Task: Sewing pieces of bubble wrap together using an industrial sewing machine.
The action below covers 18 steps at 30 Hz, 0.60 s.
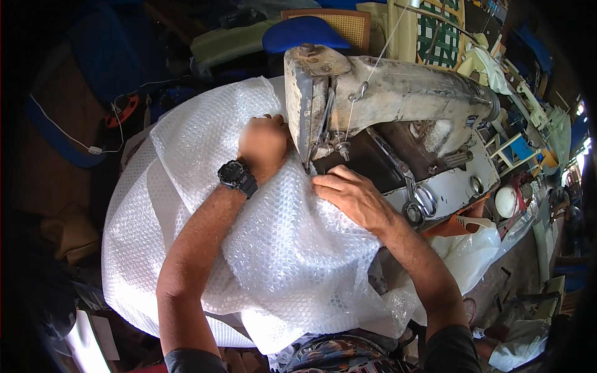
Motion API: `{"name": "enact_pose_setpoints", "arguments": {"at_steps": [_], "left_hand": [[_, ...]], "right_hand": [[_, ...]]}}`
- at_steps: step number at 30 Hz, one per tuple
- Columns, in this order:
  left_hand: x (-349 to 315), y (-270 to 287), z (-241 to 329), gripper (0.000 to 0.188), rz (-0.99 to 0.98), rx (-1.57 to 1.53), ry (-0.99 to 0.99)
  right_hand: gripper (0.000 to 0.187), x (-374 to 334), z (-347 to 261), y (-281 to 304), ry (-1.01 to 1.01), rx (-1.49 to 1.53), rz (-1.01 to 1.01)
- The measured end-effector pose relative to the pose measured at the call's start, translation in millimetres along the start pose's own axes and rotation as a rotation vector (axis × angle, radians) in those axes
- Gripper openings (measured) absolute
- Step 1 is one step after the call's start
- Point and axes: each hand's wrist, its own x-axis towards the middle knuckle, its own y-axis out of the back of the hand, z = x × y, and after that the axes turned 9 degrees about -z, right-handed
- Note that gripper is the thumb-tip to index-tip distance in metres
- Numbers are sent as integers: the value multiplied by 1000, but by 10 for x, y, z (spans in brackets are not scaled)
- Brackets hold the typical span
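A large sheet of bubble wrap [298, 248] drapes over the table and my lap, bunched toward a worn sewing machine [404, 87]. My left hand [264, 142], a black watch [237, 174] at its wrist, is closed on the wrap just left of the machine's head; part of it is blurred. In front of the needle area, my right hand [354, 196] pinches the wrap's edge, fingertips close to the presser foot [309, 166]. The needle's tip is too small to make out. Metal scissors [410, 189] lie on the machine bed, right of my right hand.
Thread [392, 38] runs down to the machine from above. Behind stand a blue-seated chair [305, 34] and a cane-backed panel [348, 25]. A white cable [62, 133] and a red reel [122, 112] are at the left. Clutter and a white ball-shaped object [507, 202] line the right.
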Motion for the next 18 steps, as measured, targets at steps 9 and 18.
{"name": "enact_pose_setpoints", "arguments": {"at_steps": [9,18], "left_hand": [[96,-41,-83,21,73,98,-15],[-832,760,96,42,154,-106,202]], "right_hand": [[27,5,116,-134,-40,-117,62],[56,-377,-65,-130,20,70,155]]}}
